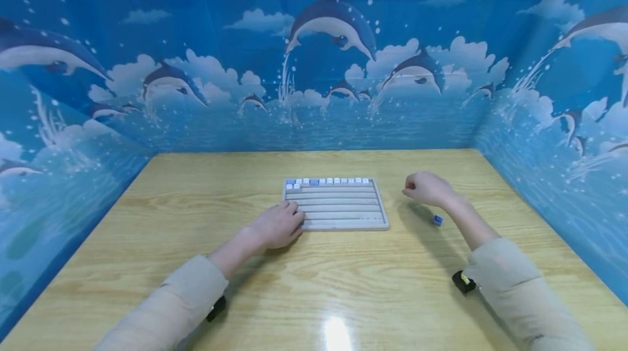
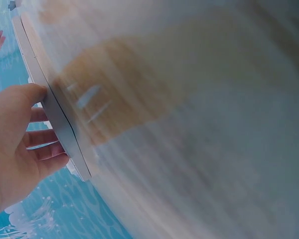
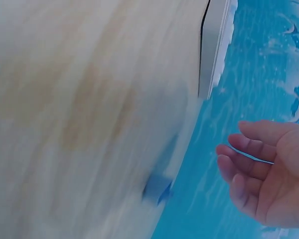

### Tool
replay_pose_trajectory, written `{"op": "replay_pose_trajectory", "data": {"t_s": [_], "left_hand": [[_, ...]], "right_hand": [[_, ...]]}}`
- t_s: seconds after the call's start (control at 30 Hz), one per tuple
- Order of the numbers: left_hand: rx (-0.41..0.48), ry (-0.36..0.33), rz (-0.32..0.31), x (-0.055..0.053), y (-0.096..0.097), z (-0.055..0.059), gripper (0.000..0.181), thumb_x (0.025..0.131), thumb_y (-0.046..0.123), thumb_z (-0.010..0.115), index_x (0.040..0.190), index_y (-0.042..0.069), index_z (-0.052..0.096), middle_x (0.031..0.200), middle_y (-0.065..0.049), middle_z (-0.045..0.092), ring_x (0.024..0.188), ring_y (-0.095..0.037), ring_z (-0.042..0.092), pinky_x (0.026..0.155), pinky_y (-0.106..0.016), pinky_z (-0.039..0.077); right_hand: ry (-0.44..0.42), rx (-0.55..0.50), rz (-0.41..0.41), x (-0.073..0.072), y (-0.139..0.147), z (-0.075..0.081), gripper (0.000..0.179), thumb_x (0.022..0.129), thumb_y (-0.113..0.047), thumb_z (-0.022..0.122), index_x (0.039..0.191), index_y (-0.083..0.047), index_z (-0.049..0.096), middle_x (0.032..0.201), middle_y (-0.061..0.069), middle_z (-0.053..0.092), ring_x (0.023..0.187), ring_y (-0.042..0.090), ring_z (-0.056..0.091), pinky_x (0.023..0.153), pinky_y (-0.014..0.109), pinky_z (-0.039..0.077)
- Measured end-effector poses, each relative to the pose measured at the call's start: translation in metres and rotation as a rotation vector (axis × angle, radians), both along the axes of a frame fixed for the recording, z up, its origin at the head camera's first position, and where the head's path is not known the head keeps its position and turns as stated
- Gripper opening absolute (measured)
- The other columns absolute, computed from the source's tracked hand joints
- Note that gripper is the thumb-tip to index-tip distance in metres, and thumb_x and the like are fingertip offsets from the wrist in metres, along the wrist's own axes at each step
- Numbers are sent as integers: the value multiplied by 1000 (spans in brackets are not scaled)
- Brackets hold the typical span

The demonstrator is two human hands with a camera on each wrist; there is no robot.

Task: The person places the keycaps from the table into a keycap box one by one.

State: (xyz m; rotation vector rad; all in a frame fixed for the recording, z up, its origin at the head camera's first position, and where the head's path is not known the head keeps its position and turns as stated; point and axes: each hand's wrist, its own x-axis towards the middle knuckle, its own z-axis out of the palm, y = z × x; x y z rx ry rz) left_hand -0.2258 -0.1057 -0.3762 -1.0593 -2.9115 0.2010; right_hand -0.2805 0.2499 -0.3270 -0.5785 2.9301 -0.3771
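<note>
A pale keyboard lies flat on the table, with white and lilac keycaps along its top row and a couple at the left of the second row. Its lower rows show only pale strips. My left hand holds its lower left corner; the thumb and curled fingers meet the edge in the left wrist view. To the right of the keyboard, my right hand hovers above the table, fingers loosely bent and holding nothing. A small blue block-like piece sits on the table below the right wrist.
The wood-grain table is bordered at the back and both sides by a blue dolphin-print curtain. A small black device hangs under the right sleeve, another black device under the left one.
</note>
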Motion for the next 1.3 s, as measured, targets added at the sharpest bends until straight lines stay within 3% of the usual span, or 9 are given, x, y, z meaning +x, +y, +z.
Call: {"op": "replay_pose_trajectory", "data": {"t_s": [0.17,0.37,0.53,1.07,1.3], "left_hand": [[5,-3,1,1,0,0,22,95,31,51,102,11,57,91,-5,48,83,-18,46,73,-33,44],[5,3,6,1,0,0,23,94,31,52,102,10,57,92,-5,48,84,-18,46,73,-33,45],[8,2,7,1,0,1,24,94,31,52,104,10,58,93,-5,49,85,-18,46,74,-33,44],[21,6,-21,2,-1,2,22,95,29,51,102,9,57,91,-5,48,85,-19,46,73,-33,44],[10,-2,-18,2,-1,3,23,95,30,50,103,9,57,92,-5,48,86,-19,46,74,-33,44]], "right_hand": [[-72,24,-12,10,21,0,17,86,-15,63,75,-5,55,64,1,45,57,15,39,56,30,34],[-224,93,-72,21,34,2,25,85,-26,66,83,-4,54,71,5,51,56,17,49,51,32,44],[-310,60,-120,24,35,-2,23,84,-20,67,79,-4,51,72,8,52,55,17,53,51,30,47],[-278,55,-59,23,36,-11,14,75,0,64,69,-5,52,65,6,53,50,15,53,47,26,45],[-298,17,-39,22,38,-7,11,72,6,59,69,-3,52,64,6,53,51,15,52,48,27,46]]}}
